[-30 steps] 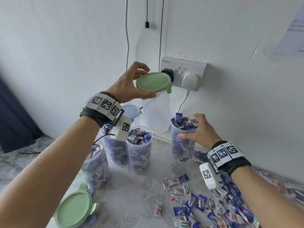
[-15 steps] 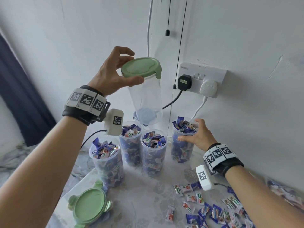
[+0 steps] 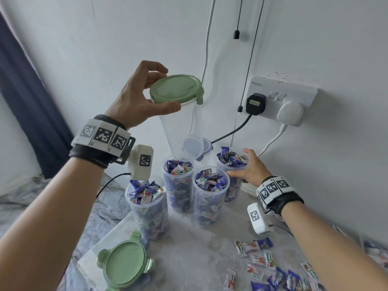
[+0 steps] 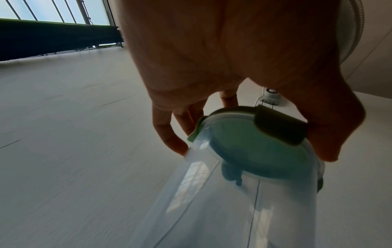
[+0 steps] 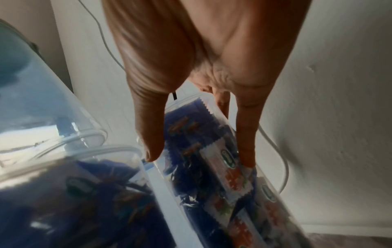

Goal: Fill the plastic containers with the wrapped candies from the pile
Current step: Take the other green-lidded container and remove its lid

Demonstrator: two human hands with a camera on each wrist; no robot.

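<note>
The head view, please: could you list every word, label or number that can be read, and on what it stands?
None reads as words.
Green oval logos on the wrapped candies: too small.
Small print on the white wall socket plate: blurred.
Label on the black plug: blurred.
Black-and-white square marker codes on the wrist bands: patterns, not text.
</note>
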